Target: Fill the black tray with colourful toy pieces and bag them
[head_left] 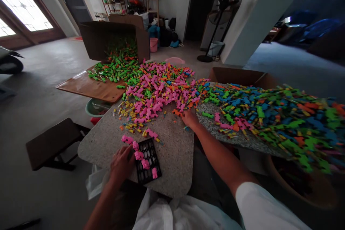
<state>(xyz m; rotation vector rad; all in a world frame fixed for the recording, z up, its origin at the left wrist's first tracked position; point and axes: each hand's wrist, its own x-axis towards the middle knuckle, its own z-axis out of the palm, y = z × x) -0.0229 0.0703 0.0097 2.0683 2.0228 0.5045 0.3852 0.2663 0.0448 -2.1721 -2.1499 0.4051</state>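
Note:
A black tray (147, 160) with rows of oval slots lies near the front edge of the speckled stone table (175, 151). Several pink pieces (145, 164) stand in it, mostly along its left side. My left hand (122, 160) rests at the tray's left edge, fingers bent beside the pink pieces; what it grips, if anything, is hidden. My right hand (189, 118) reaches to the edge of the pile, its fingertips at an orange piece (177, 113); whether they grip it is unclear. Ahead spreads a heap of pink pieces (161, 93) with yellow ends.
Green pieces (118, 66) spill from a tipped cardboard box (142, 43) onto a brown board (88, 84). Mixed green, blue and orange pieces (258, 111) cover the right-hand slab. A dark stool (54, 142) stands left, a round tub (318, 190) lower right, a fan (222, 10) behind.

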